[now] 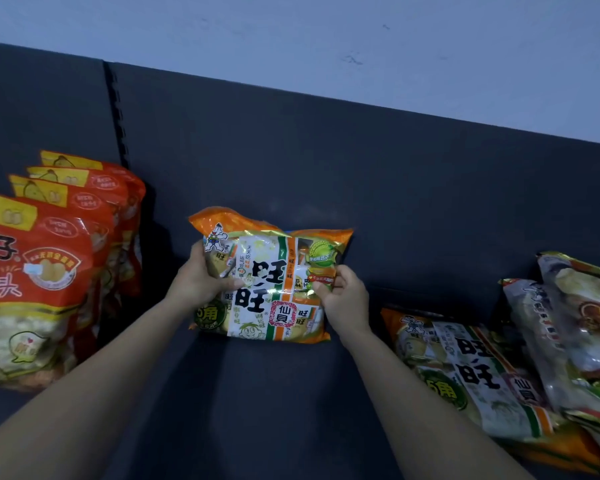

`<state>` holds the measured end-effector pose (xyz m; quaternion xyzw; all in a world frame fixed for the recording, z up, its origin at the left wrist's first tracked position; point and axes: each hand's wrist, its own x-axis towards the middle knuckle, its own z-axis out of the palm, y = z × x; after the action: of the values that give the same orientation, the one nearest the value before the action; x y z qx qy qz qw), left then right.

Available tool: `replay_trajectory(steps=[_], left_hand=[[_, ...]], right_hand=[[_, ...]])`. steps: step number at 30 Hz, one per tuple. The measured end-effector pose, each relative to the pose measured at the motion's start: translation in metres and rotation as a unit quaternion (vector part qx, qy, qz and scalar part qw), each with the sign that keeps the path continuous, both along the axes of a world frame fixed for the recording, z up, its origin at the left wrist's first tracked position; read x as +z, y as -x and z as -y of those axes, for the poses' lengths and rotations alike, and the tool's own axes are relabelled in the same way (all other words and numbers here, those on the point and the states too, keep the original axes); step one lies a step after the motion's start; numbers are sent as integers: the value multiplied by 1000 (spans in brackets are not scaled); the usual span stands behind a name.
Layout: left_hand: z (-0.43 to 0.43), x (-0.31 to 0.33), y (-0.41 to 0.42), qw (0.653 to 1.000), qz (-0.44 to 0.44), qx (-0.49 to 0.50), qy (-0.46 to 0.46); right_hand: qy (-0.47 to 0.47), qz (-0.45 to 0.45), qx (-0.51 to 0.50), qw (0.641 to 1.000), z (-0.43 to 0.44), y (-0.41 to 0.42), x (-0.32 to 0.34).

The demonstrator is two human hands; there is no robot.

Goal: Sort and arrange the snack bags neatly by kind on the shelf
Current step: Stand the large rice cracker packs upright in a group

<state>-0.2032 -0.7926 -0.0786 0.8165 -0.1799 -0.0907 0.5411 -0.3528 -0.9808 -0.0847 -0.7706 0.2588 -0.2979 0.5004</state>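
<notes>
An orange and white rice cracker bag [271,282] stands upright in the middle of the dark shelf [291,393], against the back panel. My left hand [201,275] grips its left side and my right hand [340,289] grips its right side. A second bag of the same kind [471,372] lies flat on the shelf at the right. Several red bags [39,271] stand in a row at the left, one behind another.
Pale, gold-edged bags [575,334] lean at the far right, partly over the flat orange bag. The dark back panel [361,168] rises behind the shelf, with a slotted upright [116,112] at the left. A pale wall shows above.
</notes>
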Motion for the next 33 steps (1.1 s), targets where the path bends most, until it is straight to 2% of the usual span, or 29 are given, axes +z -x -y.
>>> replay_trajectory(steps=[4, 6, 9, 12, 15, 18, 21, 24, 26, 28, 30, 33], left_hand=[[0, -9, 1, 1000, 8, 12, 10], [1, -8, 5, 998, 45, 38, -2], [5, -3, 27, 975, 171, 122, -71], [18, 0, 57, 930, 323, 160, -74], [38, 1, 83, 907, 400, 105, -76], [65, -1, 115, 906, 417, -2, -76], [89, -10, 142, 920, 366, -111, -88], [109, -19, 163, 934, 295, -171, -111], [122, -24, 175, 944, 193, -196, -180], [132, -32, 181, 948, 45, -217, -226], [136, -39, 186, 954, -98, -207, -193], [134, -46, 188, 964, -154, -177, -125]], right_hand=[[21, -52, 11, 998, 4, 1, -3], [31, -74, 16, 997, 5, 8, 1], [85, -161, -12, 983, 18, 28, 5], [177, -264, -104, 942, 45, 64, 5], [207, -359, -178, 892, 67, 103, 1], [138, -426, -160, 880, 74, 134, -4], [163, -469, -117, 860, 68, 150, -6], [178, -451, -68, 872, 56, 153, 1], [133, -420, -28, 897, 47, 151, 5], [82, -381, 8, 921, 39, 148, 6], [38, -332, 34, 942, 32, 150, 5], [-15, -267, 57, 962, 31, 161, 6]])
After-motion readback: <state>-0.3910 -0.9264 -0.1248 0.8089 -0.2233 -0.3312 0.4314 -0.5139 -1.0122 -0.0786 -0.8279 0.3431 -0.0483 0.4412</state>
